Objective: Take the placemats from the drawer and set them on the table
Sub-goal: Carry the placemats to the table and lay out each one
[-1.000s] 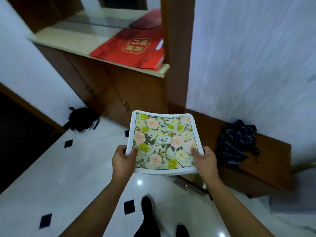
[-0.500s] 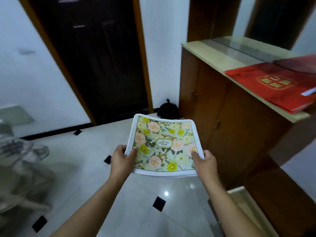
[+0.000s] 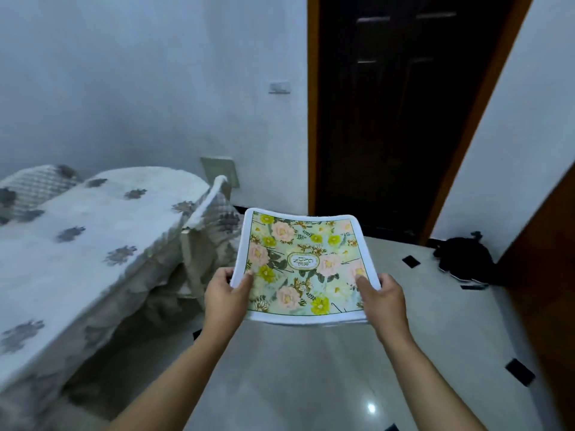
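**Floral placemats carried toward the covered table**

Floral-printed and white-bordered, the stack of placemats point(image 3: 303, 265) is held in the air out in front of the person, over the glossy tiled floor point(image 3: 311, 377), with the table point(image 3: 93, 219) under its flowered white cloth off to the left and not yet reached. The left hand point(image 3: 225, 298) pinches the left edge, thumb on top and fingers curled beneath; the right hand point(image 3: 384, 301) does the same on the right edge. Layered edges along the near side suggest several mats, though the count cannot be told.

The stack sags in the middle and curls up at its far corners, so it is likely soft, thin and light, not stiff. Loose layers could slide over one another. Gripping both side edges near the front keeps them together; a one-handed hold would probably let the far end droop. Behind stands a dark door point(image 3: 404, 119).
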`<state>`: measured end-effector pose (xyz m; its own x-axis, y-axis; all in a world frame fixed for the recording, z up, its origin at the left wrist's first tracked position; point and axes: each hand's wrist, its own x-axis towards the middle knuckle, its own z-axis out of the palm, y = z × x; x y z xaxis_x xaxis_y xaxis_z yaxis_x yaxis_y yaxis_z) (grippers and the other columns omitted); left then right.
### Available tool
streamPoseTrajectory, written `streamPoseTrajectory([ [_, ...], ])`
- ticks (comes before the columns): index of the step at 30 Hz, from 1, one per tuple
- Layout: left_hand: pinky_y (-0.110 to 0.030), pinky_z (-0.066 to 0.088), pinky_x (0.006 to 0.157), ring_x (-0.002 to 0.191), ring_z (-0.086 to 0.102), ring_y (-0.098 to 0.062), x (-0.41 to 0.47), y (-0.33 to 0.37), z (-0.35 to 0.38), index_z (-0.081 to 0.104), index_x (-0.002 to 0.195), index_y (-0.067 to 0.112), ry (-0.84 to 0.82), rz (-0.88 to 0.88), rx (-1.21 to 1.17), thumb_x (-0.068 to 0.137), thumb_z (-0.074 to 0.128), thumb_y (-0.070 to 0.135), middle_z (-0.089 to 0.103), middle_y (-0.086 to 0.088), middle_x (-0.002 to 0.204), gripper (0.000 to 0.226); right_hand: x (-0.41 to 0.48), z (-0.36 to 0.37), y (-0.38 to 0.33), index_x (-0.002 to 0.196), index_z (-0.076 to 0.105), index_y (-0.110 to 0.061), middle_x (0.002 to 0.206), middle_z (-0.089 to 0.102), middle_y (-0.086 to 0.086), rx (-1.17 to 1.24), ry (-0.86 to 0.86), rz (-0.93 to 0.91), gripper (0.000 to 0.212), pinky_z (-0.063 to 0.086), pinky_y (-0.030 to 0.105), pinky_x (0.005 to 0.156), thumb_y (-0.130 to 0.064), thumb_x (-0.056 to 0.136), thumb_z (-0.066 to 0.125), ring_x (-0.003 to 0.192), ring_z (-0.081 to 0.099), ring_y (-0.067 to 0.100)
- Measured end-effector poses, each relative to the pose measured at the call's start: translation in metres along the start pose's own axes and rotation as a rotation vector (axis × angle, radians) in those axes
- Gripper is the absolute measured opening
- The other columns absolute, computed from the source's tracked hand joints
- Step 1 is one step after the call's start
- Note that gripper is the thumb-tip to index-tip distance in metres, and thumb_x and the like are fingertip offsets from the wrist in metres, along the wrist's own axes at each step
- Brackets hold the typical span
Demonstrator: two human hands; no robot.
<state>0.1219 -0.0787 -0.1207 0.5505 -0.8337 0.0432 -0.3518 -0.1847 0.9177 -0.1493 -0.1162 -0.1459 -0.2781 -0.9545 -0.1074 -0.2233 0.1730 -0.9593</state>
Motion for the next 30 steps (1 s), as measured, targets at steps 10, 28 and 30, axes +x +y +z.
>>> streamPoseTrajectory([
  [10,-0.032,0.055,0.057,0.072,0.070,-0.013,0.097,-0.072,-0.144,0.059,0.093,0.019,0.299,-0.143,-0.027,0.088,0.068,0.033,0.071,0.002,0.087,0.017,0.018,0.218,-0.074,0.081,0.059,-0.013,0.075,0.067,0.002,-0.104,-0.325,-0.153,0.026,0.043,0.027,0.050,-0.037,0.087,0.065,0.064,0.065,0.018],
  [28,-0.028,0.048,0.057,0.073,0.065,-0.017,0.250,-0.122,-0.232,0.058,0.094,0.019,0.909,-0.397,0.041,0.090,0.067,0.031,0.066,0.003,0.083,0.015,0.114,0.537,-0.180,0.087,0.059,-0.016,0.077,0.063,-0.006,-0.176,-0.962,-0.400,0.017,0.038,0.024,0.049,-0.032,0.090,0.065,0.066,0.060,0.010],
  [30,-0.029,0.050,0.057,0.072,0.065,-0.017,0.261,-0.123,-0.238,0.057,0.096,0.019,0.953,-0.429,0.044,0.090,0.066,0.032,0.064,0.005,0.083,0.016,0.118,0.563,-0.187,0.089,0.060,-0.013,0.079,0.064,-0.004,-0.193,-1.020,-0.412,0.019,0.043,0.026,0.051,-0.031,0.090,0.064,0.069,0.062,0.014],
])
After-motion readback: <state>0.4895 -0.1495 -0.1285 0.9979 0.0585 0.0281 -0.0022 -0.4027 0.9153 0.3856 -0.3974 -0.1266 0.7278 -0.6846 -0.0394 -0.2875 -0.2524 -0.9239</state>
